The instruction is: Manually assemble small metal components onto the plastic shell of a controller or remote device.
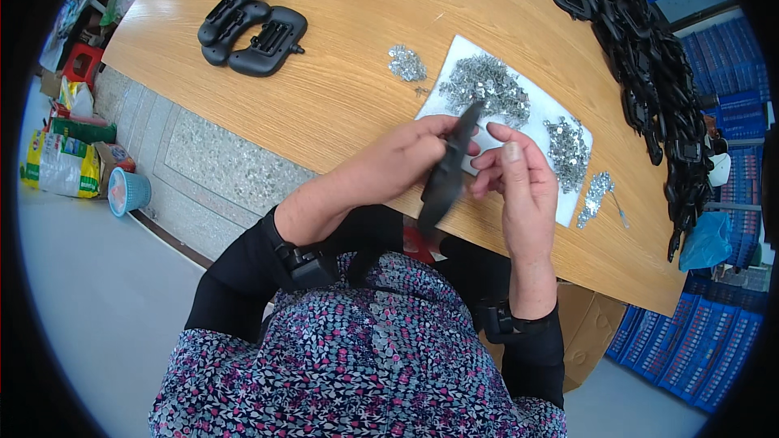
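My left hand [414,150] is closed on a black plastic controller shell [445,186], tilted nearly edge-on and partly blurred. Beside its right side is my right hand [519,182], fingers apart and loosely bent, with nothing visible in them. Beyond both hands lies a white foam sheet [578,204] bearing a large heap of small shiny metal pieces [487,85] and a smaller pile of metal pieces [568,154]. Left of the sheet sits another little pile of metal pieces [406,63], and silvery bits [596,195] lie off its right edge.
Black controller shells [268,40] rest at the far left of the wooden table [341,97]. A long heap of black shells [641,57] lines the right edge, near a blue plastic bag [706,242]. Blue trays [690,357] are stacked beyond. A basket [130,191] stands on the floor at left.
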A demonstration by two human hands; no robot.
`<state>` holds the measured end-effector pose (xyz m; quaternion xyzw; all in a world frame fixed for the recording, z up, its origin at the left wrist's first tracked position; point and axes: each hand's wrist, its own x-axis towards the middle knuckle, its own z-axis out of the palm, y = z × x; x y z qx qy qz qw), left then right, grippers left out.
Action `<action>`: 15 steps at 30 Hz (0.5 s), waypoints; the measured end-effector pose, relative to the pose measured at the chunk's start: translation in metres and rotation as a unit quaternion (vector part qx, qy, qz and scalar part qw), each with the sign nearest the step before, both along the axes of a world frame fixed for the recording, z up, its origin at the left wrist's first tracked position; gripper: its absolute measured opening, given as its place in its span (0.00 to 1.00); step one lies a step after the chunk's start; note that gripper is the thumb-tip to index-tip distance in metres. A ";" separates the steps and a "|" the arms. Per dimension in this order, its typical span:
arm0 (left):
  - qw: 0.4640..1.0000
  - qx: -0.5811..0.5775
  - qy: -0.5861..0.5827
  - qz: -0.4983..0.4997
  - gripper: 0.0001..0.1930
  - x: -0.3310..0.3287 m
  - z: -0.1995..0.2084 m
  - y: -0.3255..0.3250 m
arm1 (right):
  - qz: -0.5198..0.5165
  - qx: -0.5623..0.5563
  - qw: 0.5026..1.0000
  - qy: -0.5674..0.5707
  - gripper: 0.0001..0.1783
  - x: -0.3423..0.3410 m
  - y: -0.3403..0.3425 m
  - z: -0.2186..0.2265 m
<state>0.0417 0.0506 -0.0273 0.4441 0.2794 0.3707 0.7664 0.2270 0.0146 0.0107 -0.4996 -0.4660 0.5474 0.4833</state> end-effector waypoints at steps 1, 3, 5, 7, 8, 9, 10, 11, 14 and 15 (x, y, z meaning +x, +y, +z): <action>1.000 0.003 0.002 -0.002 0.22 -0.001 0.001 0.001 | -0.002 0.003 1.000 0.002 0.16 -0.003 -0.001 -0.001; 0.989 -0.071 -0.120 -0.040 0.22 -0.005 0.002 0.002 | -0.012 0.046 0.999 -0.003 0.15 -0.015 -0.004 -0.003; 0.993 -0.061 -0.092 -0.036 0.23 -0.002 0.003 0.000 | -0.013 0.064 0.996 0.059 0.15 -0.025 -0.005 -0.008; 0.998 -0.041 -0.042 -0.029 0.24 0.002 0.005 -0.003 | -0.020 0.058 0.998 -0.015 0.14 -0.031 -0.007 -0.008; 0.998 -0.041 -0.041 -0.032 0.24 0.003 0.005 -0.005 | -0.046 0.052 0.998 -0.003 0.10 -0.035 -0.009 -0.012; 0.997 -0.047 -0.064 -0.025 0.24 0.005 0.005 -0.007 | -0.048 0.052 0.997 -0.002 0.10 -0.035 -0.010 -0.014; 0.995 -0.054 -0.086 -0.019 0.25 0.005 0.005 -0.008 | -0.047 0.052 0.997 -0.006 0.08 -0.034 -0.011 -0.016; 0.995 -0.055 -0.085 -0.021 0.25 0.005 0.006 -0.008 | -0.047 0.052 0.998 -0.010 0.07 -0.033 -0.011 -0.017; 0.999 0.019 -0.018 -0.020 0.26 0.004 0.008 -0.005 | -0.071 0.049 0.996 -0.035 0.06 -0.033 -0.009 -0.022; 0.999 0.014 -0.021 -0.026 0.27 0.003 0.009 -0.005 | -0.071 0.053 0.995 -0.035 0.06 -0.034 -0.010 -0.021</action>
